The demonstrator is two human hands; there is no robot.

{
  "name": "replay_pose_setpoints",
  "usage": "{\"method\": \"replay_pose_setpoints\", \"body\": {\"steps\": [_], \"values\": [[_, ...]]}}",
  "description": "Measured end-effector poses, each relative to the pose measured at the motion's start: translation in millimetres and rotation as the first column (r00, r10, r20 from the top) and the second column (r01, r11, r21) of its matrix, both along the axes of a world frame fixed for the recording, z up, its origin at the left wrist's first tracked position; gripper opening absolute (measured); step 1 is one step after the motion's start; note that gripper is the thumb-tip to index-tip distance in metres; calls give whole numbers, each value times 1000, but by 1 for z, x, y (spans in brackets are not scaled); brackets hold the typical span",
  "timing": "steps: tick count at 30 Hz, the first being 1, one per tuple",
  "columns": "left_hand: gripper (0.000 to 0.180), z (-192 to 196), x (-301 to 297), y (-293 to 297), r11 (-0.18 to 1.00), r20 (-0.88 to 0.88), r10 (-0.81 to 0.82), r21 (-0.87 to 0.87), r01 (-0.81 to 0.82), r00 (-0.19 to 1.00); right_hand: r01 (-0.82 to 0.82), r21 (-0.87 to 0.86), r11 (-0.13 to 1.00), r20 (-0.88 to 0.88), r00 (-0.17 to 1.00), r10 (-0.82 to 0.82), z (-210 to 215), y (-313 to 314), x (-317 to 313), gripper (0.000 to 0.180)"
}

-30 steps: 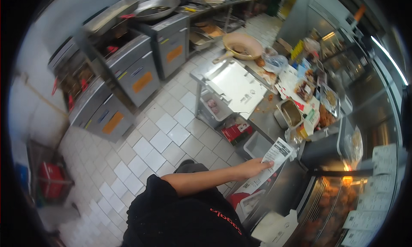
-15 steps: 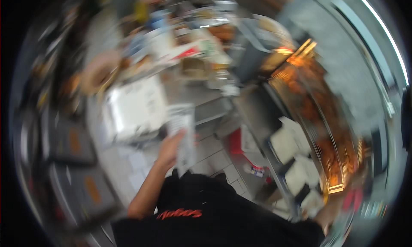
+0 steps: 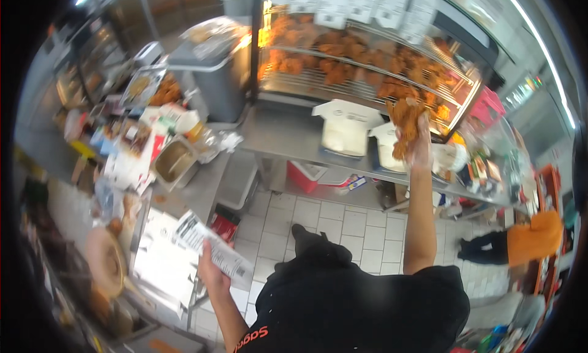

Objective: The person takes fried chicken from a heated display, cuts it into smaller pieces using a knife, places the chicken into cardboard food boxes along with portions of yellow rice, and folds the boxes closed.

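A long white printed paper slip [image 3: 212,245] is pinched in my left hand [image 3: 213,272], beside a white carton [image 3: 164,255] on the steel counter. My right arm reaches forward. At its end my right hand [image 3: 421,152], which seems to wear a thin clear glove, is closed on a large piece of fried chicken [image 3: 404,123]. This chicken hangs just above an opened white takeaway box [image 3: 384,146], in front of the lit warming cabinet [image 3: 367,22]. A second opened takeaway box [image 3: 346,132] stands to its left. What lies inside the boxes cannot be made out.
Racks of fried chicken [image 3: 334,68] fill the cabinet, with paper slips [image 3: 334,10] hanging above. A grey bin [image 3: 214,86] and a metal container [image 3: 174,163] stand left. A person in orange [image 3: 536,238] is at far right. A red-and-white box [image 3: 304,174] sits under the shelf.
My view has swung right toward the cabinet. My right hand, low and blurred at the right before, now shows raised with fried chicken. The slip stays in my left hand.
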State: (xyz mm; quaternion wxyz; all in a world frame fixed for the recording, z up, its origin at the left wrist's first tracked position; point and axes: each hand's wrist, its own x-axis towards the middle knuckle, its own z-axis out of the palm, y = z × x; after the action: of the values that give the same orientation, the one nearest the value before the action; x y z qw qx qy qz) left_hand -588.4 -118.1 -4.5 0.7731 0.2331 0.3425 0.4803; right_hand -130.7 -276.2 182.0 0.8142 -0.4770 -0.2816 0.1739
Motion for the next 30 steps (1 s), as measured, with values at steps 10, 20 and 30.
{"method": "replay_pose_setpoints", "body": {"steps": [10, 20, 30], "values": [[46, 14, 7, -17, 964, -36, 263, 33, -262, 964, -848, 60, 527, -434, 454, 779, -84, 183, -139, 48], [48, -25, 64, -22, 460, -171, 872, -40, -887, 459, -984, -38, -172, -440, -138, 888, -155, 418, -230, 45], [39, -64, 11, 8, 65, -568, 821, 179, -982, -50, -897, -229, -378, -255, -319, 913, -202, 560, -411, 41]]}}
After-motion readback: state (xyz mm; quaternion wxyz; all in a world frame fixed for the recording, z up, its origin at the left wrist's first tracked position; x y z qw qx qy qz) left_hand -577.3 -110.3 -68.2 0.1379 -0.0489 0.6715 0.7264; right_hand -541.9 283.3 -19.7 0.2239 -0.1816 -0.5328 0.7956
